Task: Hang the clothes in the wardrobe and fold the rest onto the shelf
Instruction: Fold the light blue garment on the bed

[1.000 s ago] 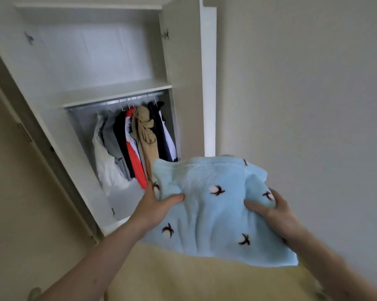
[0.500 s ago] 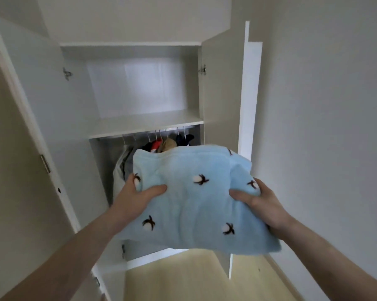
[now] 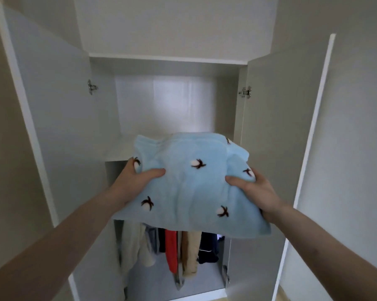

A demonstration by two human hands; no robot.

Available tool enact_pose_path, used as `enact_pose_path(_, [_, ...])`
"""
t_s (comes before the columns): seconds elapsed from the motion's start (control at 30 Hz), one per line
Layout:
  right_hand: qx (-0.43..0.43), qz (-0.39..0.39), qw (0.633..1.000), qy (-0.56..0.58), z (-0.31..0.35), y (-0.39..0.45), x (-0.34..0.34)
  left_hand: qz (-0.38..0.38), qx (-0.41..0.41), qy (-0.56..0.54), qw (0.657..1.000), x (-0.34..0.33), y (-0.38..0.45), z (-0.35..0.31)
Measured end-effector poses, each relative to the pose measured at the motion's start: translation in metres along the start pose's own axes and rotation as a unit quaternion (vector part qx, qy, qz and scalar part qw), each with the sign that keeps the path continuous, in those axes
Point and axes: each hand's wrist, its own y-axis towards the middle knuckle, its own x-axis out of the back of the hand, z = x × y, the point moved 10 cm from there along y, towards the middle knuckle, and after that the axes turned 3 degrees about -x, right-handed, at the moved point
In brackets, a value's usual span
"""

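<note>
From my feed, the folded blue garment [image 3: 191, 187] hides the front edge of the shelf [image 3: 118, 146] and the tops of the hanging clothes [image 3: 172, 248], so I can't see a rail or hangers, and I can't tell whether the garment's far edge touches the shelf. My left hand [image 3: 137, 181] and right hand [image 3: 252, 190] show thumbs on top only; the fingers are under the fabric. The hanging clothes are motion-blurred, and both open doors [image 3: 53, 118] run off the frame's edges.
</note>
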Motion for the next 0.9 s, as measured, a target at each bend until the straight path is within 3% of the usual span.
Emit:
enact_pose_path(0.47, [0.011, -0.009, 1.000, -0.006, 0.017, 0.227, -0.097, -0.039, 0.031, 0.010, 0.999, 0.066, 0.246, 0.061])
enact_pose_path(0.9, [-0.002, 0.066, 0.998, -0.017, 0.002, 0.457, -0.149, -0.118, 0.026, 0.023, 0.992, 0.082, 0.449, 0.120])
